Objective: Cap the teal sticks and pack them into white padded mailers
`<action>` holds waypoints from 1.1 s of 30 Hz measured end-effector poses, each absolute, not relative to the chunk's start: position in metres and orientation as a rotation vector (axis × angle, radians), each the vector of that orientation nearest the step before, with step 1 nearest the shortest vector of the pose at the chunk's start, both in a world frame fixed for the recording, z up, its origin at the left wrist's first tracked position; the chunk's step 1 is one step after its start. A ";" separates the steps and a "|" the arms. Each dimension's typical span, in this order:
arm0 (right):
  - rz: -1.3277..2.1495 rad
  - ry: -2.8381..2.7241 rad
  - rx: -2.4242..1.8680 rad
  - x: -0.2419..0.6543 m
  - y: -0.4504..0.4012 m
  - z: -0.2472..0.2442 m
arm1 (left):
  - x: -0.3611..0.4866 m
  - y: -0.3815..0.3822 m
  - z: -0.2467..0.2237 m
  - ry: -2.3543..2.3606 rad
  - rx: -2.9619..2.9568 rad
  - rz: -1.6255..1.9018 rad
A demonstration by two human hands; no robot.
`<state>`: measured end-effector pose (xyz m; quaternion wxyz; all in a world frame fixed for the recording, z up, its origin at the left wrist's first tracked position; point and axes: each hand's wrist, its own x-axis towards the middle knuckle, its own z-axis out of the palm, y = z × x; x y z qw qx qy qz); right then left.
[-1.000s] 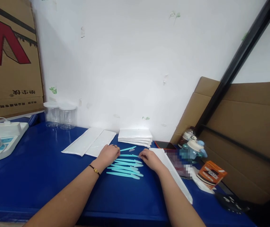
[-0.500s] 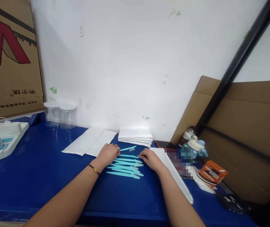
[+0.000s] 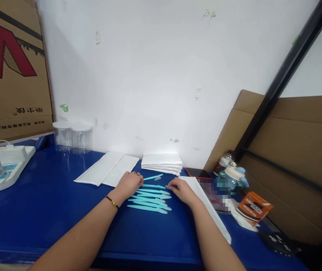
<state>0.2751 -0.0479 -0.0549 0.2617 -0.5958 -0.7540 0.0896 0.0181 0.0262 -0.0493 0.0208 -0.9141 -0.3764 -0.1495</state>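
**Turquoise razors lined up between two close-set hands**

The left hand (image 3: 128, 185) has its fingers bunched together at the handle end of the nearest razors; whether it clamps one or merely rests there, I cannot tell. Between and just below the hands lie the slim turquoise razors (image 3: 148, 208), roughly parallel, with one more slanting above beside a loose clear cap (image 3: 157, 178). They look to be light, stiff plastic, probably a little slippery and thin enough to snap if bent. The plain handle seems the safe place to hold, away from the blade end. The right hand (image 3: 181, 190) has thumb and finger closed on what looks like another small clear piece (image 3: 167, 187), which would be easy to drop.

The glossy blue counter (image 3: 65, 210) runs beneath everything. Far left of the hands are a white power strip (image 3: 22, 162) and a printed cardboard box (image 3: 17, 94); nearer come lidded clear jars (image 3: 81, 141) and flat white packets (image 3: 96, 169). Beyond the hands, a packet stack (image 3: 161, 160) stands by the scuffed white wall (image 3: 138, 75). To their right are a long white packet (image 3: 208, 203), a teal jug (image 3: 231, 178) and an orange carton (image 3: 254, 209).
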 end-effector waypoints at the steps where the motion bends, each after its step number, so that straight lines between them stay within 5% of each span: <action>1: 0.245 -2.039 -1.611 0.275 -0.048 -0.055 | 0.018 0.026 -0.049 -1.168 -2.835 -0.462; 33: 0.079 -2.099 -1.692 0.272 -0.015 -0.058 | 0.025 0.055 -0.051 -1.049 -2.842 -0.444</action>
